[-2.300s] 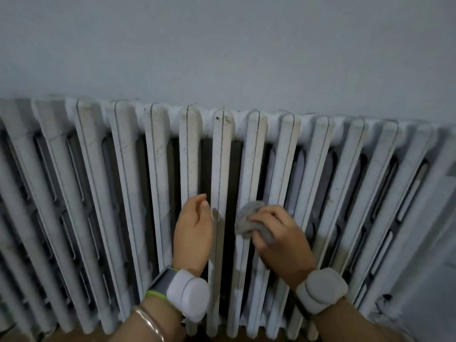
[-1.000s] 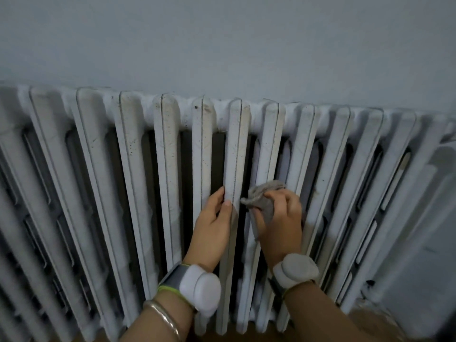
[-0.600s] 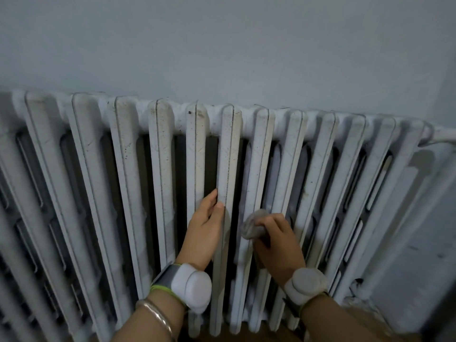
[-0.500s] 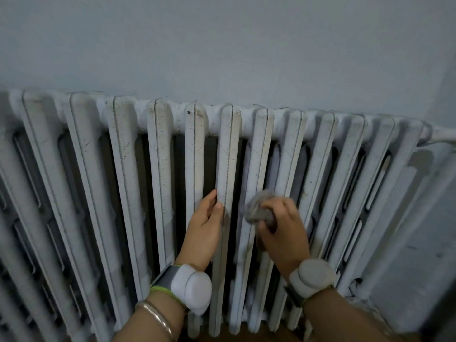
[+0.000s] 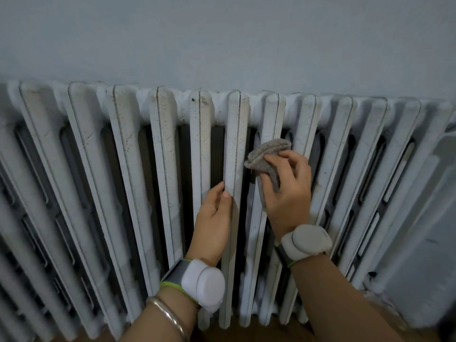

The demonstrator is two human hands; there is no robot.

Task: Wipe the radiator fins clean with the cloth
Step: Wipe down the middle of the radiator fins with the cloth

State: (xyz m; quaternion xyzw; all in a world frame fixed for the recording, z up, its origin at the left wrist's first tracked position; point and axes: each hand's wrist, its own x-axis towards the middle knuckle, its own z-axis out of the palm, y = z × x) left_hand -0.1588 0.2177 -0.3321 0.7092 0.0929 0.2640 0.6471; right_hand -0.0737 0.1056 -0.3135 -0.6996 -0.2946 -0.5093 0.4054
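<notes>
A white cast-iron radiator [image 5: 123, 149] with several speckled, dirty vertical fins spans the view under a pale wall. My right hand [image 5: 287, 188] grips a small grey cloth [image 5: 267, 156] and presses it against a fin right of centre, about a third of the way down. My left hand [image 5: 214, 218] rests on the neighbouring fin to the left, thumb on its front edge, its other fingers out of sight in the dark gap beside it. Both wrists wear white bands.
The pale blue-grey wall [image 5: 222, 40] rises behind the radiator. A pipe joint [image 5: 370, 275] sits at the radiator's lower right, next to a grey panel [image 5: 424, 255]. Brown floor [image 5: 246, 332] shows below the fins.
My right hand has slid the cloth up the fin, from about mid-height to nearer the top. My left hand has stayed on its fin.
</notes>
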